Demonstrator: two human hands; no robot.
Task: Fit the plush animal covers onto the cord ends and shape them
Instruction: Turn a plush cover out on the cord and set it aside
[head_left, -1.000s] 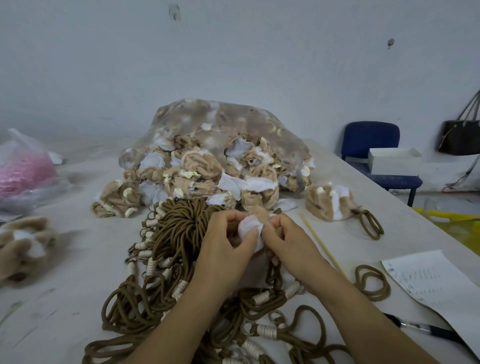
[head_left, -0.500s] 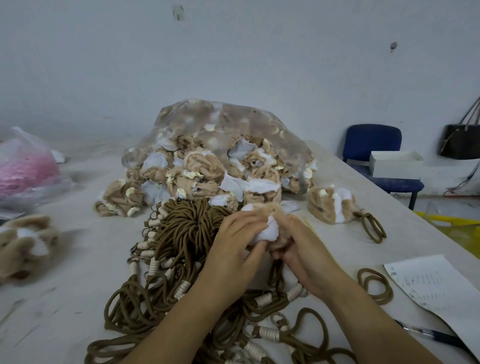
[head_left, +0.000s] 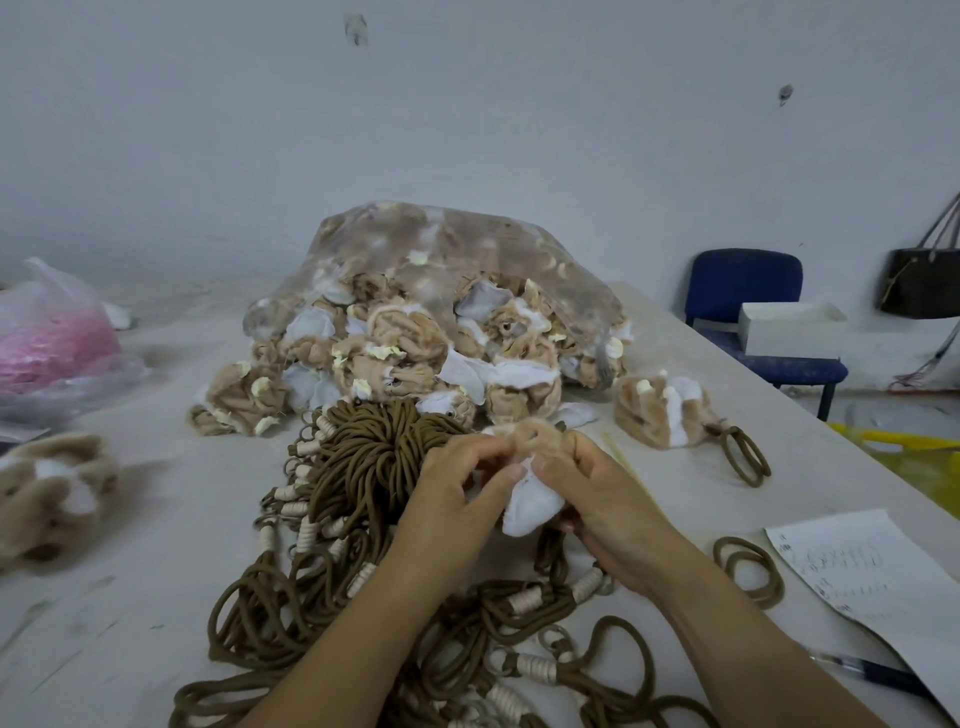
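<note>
A tan and white plush cover (head_left: 532, 501) is held between both hands above a heap of brown cords (head_left: 374, 467). My left hand (head_left: 457, 499) pinches its tan upper edge from the left. My right hand (head_left: 597, 499) grips it from the right, with the white part bulging out below the thumb. The cords carry cream wrapped bands and metal rings. A clear bag (head_left: 441, 291) behind spills several more tan covers. One fitted plush animal (head_left: 662, 410) with a cord loop lies to the right.
A pink-filled plastic bag (head_left: 52, 343) and another plush piece (head_left: 52, 493) sit at the left. A thin stick (head_left: 631, 470), a coiled cord (head_left: 748, 571), a paper sheet (head_left: 872, 587) and a pen (head_left: 872, 673) lie right. A blue chair (head_left: 748, 301) with a white box stands beyond the table.
Both hands have turned the cover: more of its white part now bulges out at the bottom, and the tan edge sits on top between the fingertips.
</note>
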